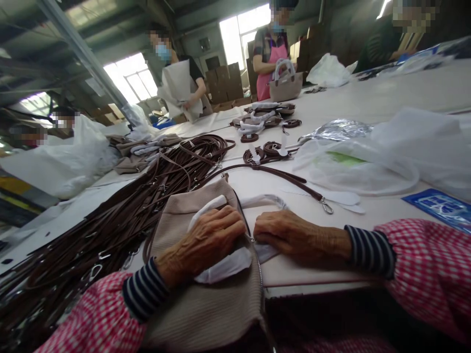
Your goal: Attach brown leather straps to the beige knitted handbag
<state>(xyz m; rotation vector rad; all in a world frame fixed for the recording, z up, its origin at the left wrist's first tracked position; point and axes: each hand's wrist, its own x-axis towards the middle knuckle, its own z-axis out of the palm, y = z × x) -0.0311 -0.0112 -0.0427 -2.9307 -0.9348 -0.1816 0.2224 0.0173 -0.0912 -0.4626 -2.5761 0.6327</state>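
While both hands [217,235] [285,233] curl at the tan bag [221,304], their grip unclear, heaped brown straps [125,211] crowd alongside

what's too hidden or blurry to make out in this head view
All in the head view:
Left hand: fingertips hidden by its own knuckles, so its exact grip by the white wrapping is unclear.
Right hand: fingertips hidden behind the hand; what they pinch beside the zipper is unclear.
Ribbed tan handbag: near end cut off by the bottom edge.
Blue packet: print blurred, cut off by the right edge.
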